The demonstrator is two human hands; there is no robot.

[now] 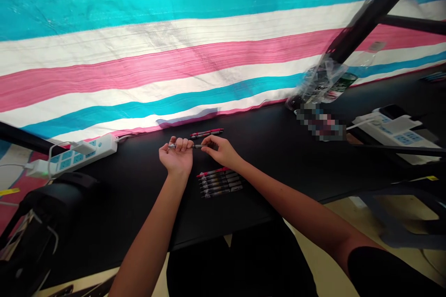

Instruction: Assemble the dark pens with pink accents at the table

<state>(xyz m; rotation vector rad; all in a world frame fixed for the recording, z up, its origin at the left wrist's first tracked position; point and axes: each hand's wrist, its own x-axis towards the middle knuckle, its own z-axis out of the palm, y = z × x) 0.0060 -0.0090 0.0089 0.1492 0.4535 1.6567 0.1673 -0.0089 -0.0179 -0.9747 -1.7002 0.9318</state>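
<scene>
Holding a pen (pixel 190 146) crosswise over the middle of the black table (pixel 278 148), the left hand (pixel 177 155) had its fingers curled tight round the barrel while the right hand (pixel 220 150) pinched the other end. Just below them lay a row of pens (pixel 220 183) near the table's front edge, with two more pens (pixel 206 133) toward the back edge and a white power strip (pixel 75 154) off by the left corner.

Black table (pixel 278 158), pens (pixel 219 183), power strips (pixel 75 155)

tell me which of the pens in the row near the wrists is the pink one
The pink pen is the farthest in the row of pens, at its far edge just below the right hand. The other pens in the row look dark-barrelled.
</scene>
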